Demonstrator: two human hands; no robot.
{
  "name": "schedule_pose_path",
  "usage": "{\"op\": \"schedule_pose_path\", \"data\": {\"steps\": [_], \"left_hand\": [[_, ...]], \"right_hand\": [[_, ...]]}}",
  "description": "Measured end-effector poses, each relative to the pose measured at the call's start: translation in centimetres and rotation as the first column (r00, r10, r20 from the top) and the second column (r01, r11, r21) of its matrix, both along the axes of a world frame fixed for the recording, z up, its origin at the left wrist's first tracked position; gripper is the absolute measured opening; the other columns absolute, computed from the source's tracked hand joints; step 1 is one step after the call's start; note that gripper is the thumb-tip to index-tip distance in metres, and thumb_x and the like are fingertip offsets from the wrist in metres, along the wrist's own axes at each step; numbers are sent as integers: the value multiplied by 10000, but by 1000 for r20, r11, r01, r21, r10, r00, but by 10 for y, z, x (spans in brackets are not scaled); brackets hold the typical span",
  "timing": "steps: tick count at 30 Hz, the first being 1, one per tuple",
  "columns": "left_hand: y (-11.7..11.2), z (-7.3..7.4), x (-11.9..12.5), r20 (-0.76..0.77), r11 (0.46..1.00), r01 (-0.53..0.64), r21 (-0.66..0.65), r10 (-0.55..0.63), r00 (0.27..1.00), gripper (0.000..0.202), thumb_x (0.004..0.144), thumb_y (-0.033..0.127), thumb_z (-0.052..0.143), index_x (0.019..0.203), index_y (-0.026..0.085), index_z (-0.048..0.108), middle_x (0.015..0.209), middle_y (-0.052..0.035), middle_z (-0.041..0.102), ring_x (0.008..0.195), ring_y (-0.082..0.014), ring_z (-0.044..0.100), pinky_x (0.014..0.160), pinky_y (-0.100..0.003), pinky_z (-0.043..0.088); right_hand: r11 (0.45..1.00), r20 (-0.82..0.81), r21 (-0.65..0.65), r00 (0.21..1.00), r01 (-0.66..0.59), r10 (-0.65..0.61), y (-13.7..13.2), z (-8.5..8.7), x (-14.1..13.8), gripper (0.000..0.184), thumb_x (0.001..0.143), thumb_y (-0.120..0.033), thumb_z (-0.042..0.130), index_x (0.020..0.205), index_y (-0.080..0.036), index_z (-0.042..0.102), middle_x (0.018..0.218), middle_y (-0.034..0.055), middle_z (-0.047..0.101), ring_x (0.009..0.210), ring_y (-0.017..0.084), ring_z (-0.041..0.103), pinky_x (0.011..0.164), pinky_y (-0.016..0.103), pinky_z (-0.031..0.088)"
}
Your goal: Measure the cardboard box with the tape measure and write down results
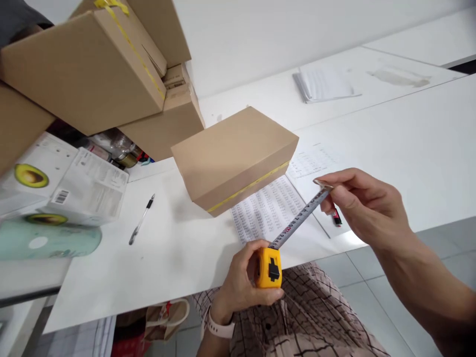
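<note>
My left hand [238, 280] is wrapped round the yellow case of a tape measure [268, 267] with a black lock button, close to the table's front edge. A short length of its marked blade runs up and to the right. At the blade's end, my right hand [362, 206] pinches the hook between thumb and fingers. Beyond the blade, a closed brown cardboard box [238, 153] with a yellow strip along its side rests partly on a printed sheet [260, 213]. A small black and red item [336, 217] lies just behind my right fingers, partly hidden.
Large cardboard boxes [85, 64] are stacked at the back left, a person's dark sleeve [22, 20] beside them. Avocado-printed cartons [85, 188] and a mint-green cylinder [52, 238] stand at left. A pen [142, 219] and a stack of papers [325, 84] lie on the white table [167, 263].
</note>
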State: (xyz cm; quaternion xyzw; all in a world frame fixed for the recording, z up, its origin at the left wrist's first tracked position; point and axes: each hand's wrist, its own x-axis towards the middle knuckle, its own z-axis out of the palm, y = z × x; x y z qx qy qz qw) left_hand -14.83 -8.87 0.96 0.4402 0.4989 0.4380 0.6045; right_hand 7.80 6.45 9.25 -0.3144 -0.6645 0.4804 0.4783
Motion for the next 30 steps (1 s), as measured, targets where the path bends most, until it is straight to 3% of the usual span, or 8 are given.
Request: {"op": "schedule_pose_path", "data": {"steps": [6,11,13,15,17,20,25,30], "left_hand": [[0,-1,6,93,998,-68,7,67,993,1191,579,253,954,1559,325,282,1260,-76,575,1130,-271,604,1010,-397,476],[-1,-3,8,131,997,-83,6,82,988,1224,605,237,944,1583,338,213,1206,-62,578,1097,-259,615,967,-381,491],[-2,-3,11,133,994,-108,5,107,985,1210,606,223,937,1581,340,231,1190,-56,581,1070,-252,624,923,-360,512],[-1,-2,14,103,985,-172,13,170,980,1149,625,203,919,1570,341,280,1202,-58,591,1053,-247,635,900,-352,530],[5,1,18,-5,952,-296,75,297,955,1022,648,195,907,1526,314,397,1252,-80,606,1105,-271,632,941,-375,533],[21,6,17,-307,865,-348,362,463,831,789,724,204,866,1435,266,529,1321,-113,623,1230,-312,600,1061,-442,491],[49,4,8,-712,786,38,617,538,451,672,849,115,717,1462,227,466,1336,-137,636,1212,-308,607,1036,-496,523],[52,1,13,-818,810,165,563,518,251,549,892,119,662,1418,135,507,1393,-191,607,1253,-351,574,1067,-587,507]], "right_hand": [[989,218,146,976,-32,0,-39,-34,-13,169,1005,-308,585,1143,-292,681,730,-2,662,604,152,627,501,282,513],[987,412,163,908,11,-78,-47,-64,-5,168,1018,-379,522,1104,-297,640,750,18,692,604,184,646,488,317,506],[949,534,180,784,260,-316,-31,-73,12,231,1009,-477,510,1059,-283,624,722,24,674,584,197,620,487,336,471],[855,676,241,552,460,-488,-9,-78,30,374,981,-586,495,1105,-251,608,747,40,685,618,223,628,519,358,446],[847,809,252,379,468,-450,9,-83,42,543,946,-669,480,1228,-217,583,781,60,706,664,261,648,522,358,419],[910,884,255,302,327,-357,23,-89,49,613,962,-644,439,1372,-202,552,884,110,747,739,296,673,509,341,401],[934,837,259,425,247,-345,22,-94,51,453,1016,-419,361,1263,-205,675,981,131,769,740,266,687,531,349,435],[935,418,-66,860,349,-292,4,-80,57,316,1001,-439,539,1207,-257,695,961,75,782,915,260,742,835,432,576]]}}
